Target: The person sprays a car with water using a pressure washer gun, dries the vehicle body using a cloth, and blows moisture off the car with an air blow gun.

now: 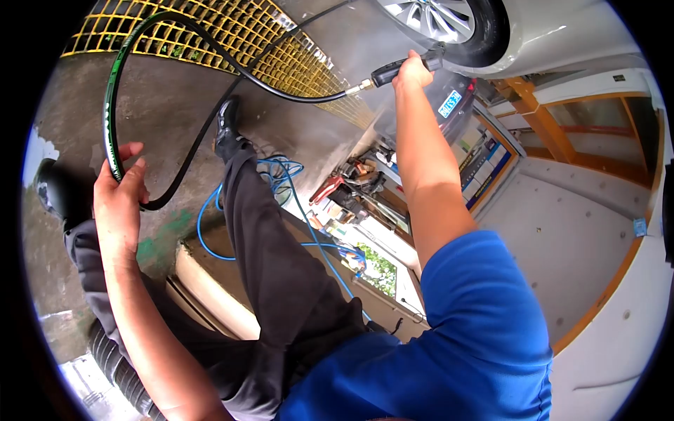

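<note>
My right hand [414,71], at the end of an outstretched arm, is wrapped round the grip of a black pressure washer gun [387,74]. The gun's front end is close to the wheel [439,19] of a silver car [562,35], with pale mist around it. A metal fitting [359,87] joins the gun to a black hose [228,57], which arcs up and over to the left. Lower on that loop, my left hand [121,196] has its thumb and fingers curled round the hose. Its palm side is partly hidden.
Yellow floor grating [217,24] lies beyond my boots [226,123]. A tangle of blue air hose [281,168] is on the ground beside my leg. Cluttered tools [354,179], a second car with a plate [449,103] and a tyre [123,365] are also around me.
</note>
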The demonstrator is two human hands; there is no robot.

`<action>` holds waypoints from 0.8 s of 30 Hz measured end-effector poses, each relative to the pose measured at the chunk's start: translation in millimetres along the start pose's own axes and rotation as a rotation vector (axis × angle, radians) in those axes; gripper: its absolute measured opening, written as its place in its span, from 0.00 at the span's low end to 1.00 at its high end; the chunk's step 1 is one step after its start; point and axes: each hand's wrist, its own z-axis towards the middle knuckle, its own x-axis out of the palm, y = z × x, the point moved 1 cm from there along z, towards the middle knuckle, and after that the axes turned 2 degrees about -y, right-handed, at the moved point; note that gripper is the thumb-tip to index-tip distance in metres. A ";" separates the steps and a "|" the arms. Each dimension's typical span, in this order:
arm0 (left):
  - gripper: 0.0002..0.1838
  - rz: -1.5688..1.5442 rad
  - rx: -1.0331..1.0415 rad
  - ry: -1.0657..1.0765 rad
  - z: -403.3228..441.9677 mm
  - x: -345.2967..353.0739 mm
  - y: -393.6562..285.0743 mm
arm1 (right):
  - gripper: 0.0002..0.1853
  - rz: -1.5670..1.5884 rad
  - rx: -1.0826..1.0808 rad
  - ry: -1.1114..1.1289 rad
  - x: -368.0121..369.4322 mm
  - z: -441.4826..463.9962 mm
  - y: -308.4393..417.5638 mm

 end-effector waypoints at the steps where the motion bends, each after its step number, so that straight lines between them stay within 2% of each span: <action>1: 0.16 -0.003 0.004 0.003 1.6 1.7 3.7 | 0.23 0.028 -0.029 0.016 -5.2 2.9 0.0; 7: 0.16 0.015 0.000 -0.010 4.4 7.3 15.4 | 0.22 0.072 -0.023 0.102 -25.4 -8.1 -12.4; 9: 0.13 0.056 0.018 -0.086 7.8 6.3 22.5 | 0.18 0.084 -0.032 0.128 -21.0 -9.1 -29.3; 11: 0.13 0.060 0.021 -0.118 11.2 2.3 25.9 | 0.15 -0.014 0.051 0.293 -10.3 -9.2 -43.7; 12: 0.12 0.060 0.020 -0.141 12.0 1.4 27.7 | 0.16 -0.058 0.042 0.339 -3.3 -10.6 -46.8; 15: 0.12 0.094 0.021 -0.136 11.1 4.4 28.9 | 0.16 -0.095 -0.033 0.287 20.1 -19.4 -56.0; 24: 0.13 0.115 0.031 -0.071 8.1 5.1 25.9 | 0.18 -0.043 -0.022 0.231 52.3 -14.2 -64.9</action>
